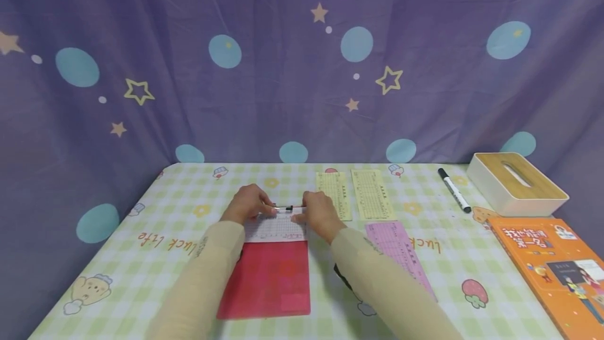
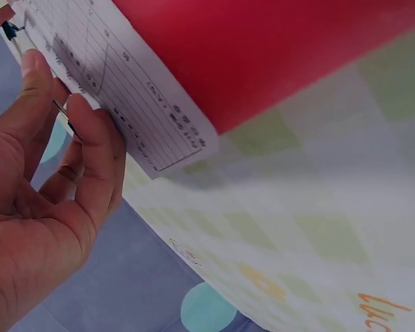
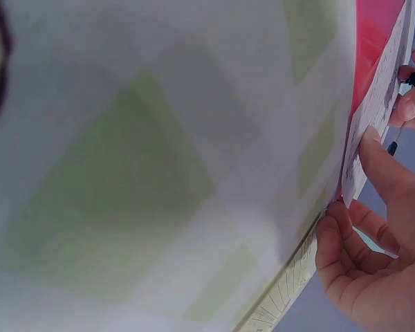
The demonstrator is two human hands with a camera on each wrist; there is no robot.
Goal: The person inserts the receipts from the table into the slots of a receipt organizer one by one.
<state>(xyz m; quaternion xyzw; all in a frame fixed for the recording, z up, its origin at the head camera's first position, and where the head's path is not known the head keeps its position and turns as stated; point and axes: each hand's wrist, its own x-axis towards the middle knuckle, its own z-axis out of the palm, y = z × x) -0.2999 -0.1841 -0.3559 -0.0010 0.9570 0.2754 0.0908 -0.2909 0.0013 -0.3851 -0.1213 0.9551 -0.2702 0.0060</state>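
A red folder (image 1: pixel 269 279) lies flat on the table with a white printed form (image 1: pixel 278 231) over its far part. Along the form's far edge runs a thin metal clip (image 1: pixel 284 208) with black ends. My left hand (image 1: pixel 250 204) pinches this clip at the left, and the left wrist view shows its thin rod (image 2: pixel 64 116) between the fingers. On the right, my right hand (image 1: pixel 321 214) holds the form's far corner. Its thumb (image 3: pixel 380 155) lies on the paper and its other fingers curl by the edge.
Two yellow slips (image 1: pixel 373 195) lie right of the hands, and a pink slip (image 1: pixel 398 251) is partly under the right sleeve. Farther right are a black-and-white marker (image 1: pixel 454 190), a tissue box (image 1: pixel 519 185) and an orange book (image 1: pixel 547 272). A purple curtain (image 1: pixel 292 109) hangs behind the table.
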